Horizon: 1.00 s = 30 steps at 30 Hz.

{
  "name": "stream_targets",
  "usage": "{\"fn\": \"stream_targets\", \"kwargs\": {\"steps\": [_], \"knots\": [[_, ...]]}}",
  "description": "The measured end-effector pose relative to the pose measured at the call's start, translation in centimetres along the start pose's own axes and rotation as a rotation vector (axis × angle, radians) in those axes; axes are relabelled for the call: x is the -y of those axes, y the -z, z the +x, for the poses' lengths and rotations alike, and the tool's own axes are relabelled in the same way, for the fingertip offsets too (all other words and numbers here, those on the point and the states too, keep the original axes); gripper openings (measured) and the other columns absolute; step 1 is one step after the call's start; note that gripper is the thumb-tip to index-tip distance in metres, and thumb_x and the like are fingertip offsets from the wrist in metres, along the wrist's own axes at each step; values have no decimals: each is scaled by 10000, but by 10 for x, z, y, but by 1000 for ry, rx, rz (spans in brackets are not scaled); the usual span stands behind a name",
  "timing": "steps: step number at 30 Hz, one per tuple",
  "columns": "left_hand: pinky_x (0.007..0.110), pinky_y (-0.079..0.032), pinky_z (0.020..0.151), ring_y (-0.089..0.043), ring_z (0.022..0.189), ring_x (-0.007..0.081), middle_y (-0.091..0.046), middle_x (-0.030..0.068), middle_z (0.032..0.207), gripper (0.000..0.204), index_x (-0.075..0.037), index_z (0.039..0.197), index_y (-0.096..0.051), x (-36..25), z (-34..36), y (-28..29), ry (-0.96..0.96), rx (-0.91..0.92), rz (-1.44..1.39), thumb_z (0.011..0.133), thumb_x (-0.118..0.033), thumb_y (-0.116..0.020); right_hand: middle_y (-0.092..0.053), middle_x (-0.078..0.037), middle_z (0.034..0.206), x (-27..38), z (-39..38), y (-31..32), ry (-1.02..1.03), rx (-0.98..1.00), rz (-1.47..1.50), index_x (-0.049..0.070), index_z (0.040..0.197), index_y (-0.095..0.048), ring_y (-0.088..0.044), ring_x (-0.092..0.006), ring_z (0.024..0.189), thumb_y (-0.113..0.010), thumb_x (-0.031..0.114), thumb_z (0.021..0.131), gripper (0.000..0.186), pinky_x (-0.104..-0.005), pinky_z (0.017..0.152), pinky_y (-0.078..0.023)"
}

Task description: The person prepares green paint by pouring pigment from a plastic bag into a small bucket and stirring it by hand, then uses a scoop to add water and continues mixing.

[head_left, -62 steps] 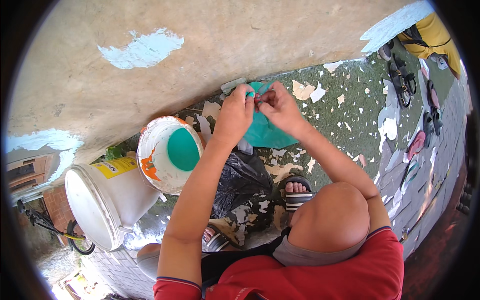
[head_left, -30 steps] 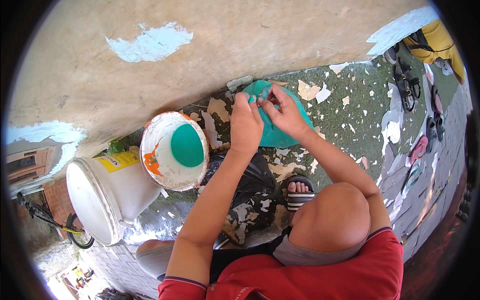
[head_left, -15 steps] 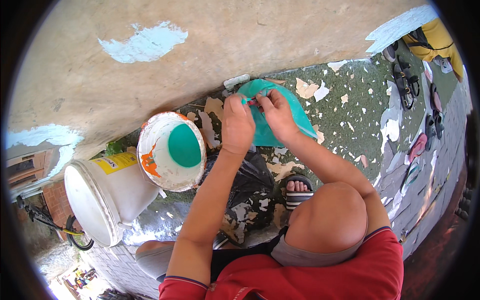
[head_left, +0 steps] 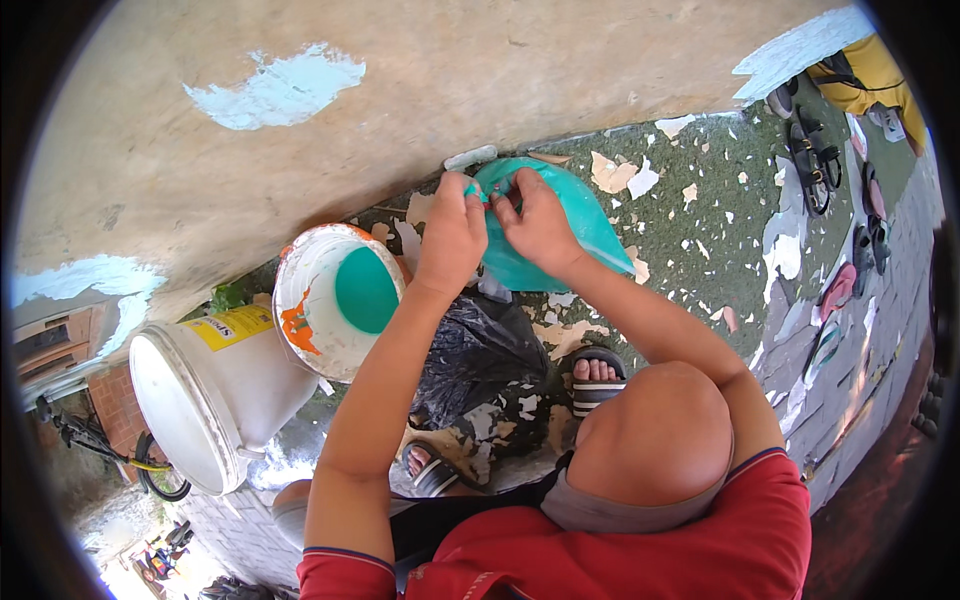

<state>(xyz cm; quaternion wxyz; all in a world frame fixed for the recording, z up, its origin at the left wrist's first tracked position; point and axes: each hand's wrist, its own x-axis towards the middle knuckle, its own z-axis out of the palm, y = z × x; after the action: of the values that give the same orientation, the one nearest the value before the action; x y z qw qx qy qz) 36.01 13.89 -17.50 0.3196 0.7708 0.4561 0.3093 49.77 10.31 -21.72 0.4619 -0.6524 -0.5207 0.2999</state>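
A bulging teal plastic bag [head_left: 585,225] rests on the mossy ground by the wall, and what fills it cannot be made out. My left hand [head_left: 456,238] is closed on a thin twisted end of the bag, at its upper left. Beside it, my right hand [head_left: 540,222] pinches the bag's gathered neck. The two sets of fingertips nearly meet there and partly cover the neck. To the left stands a white, orange-smeared bucket [head_left: 318,345] with teal paint [head_left: 366,290] inside.
A large white lidded pail [head_left: 185,405] stands left of the bucket. A crumpled black plastic bag [head_left: 475,355] lies between my arms and feet. Flakes of peeled paint [head_left: 610,172] litter the ground. Several sandals and slippers [head_left: 812,170] lie at the right. The wall [head_left: 480,70] rises behind.
Both hands have shifted slightly left, drawing the bag's twisted end with them. My left forearm has swung outward, so more of the black bag and my left foot show.
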Motion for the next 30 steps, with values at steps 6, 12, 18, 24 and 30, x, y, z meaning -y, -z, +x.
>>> {"fn": "stream_targets", "kwargs": {"steps": [6, 12, 18, 24, 30], "knots": [[403, -468, 651, -570, 683, 269, -600, 155, 779, 155, -14, 1008, -495, 3, 8, -1, 192, -30, -91, 999, -161, -544, -609, -223, 843, 0, 2, -1, 46, -43, -129, -38, 914, -501, -615, -340, 721, -662, 93, 877, 211, -422, 651, -479], [386, -462, 642, -577, 675, 242, -602, 159, 772, 192, -10, 977, -504, -3, 16, 11, 219, 30, -83, 977, -186, -580, -583, -179, 877, 8, 7, 18, 87, 149, 168, -17, 926, -498, -608, -349, 812, -667, 21, 842, 192, -397, 715, -492], [426, -483, 656, -625, 688, 338, -624, 229, 778, 229, 10, 978, -516, -3, 23, 5, 196, -33, -35, 943, -197, -607, -539, -165, 978, 1, 14, 26, 361, 198, 12, -21, 943, -538, -593, -365, 866, -651, -16, 819, 168, -420, 725, -487], [412, -487, 642, -616, 656, 318, -634, 234, 776, 255, 22, 995, -564, -9, 22, 8, 210, -35, -38, 929, -211, -643, -520, -152, 882, 4, 16, 25, 318, 243, -16, -33, 921, -535, -551, -342, 785, -681, -7, 821, 179, -401, 686, -466], [350, -506, 723, -641, 792, 255, -665, 141, 939, 277, 18, 1124, -603, 15, 8, 9, 25, -43, -142, 933, -177, -654, -496, -130, 825, 4, 17, 21, 291, 195, 31, -14, 915, -547, -536, -270, 717, -663, -12, 816, 153, -367, 653, -455]]}}
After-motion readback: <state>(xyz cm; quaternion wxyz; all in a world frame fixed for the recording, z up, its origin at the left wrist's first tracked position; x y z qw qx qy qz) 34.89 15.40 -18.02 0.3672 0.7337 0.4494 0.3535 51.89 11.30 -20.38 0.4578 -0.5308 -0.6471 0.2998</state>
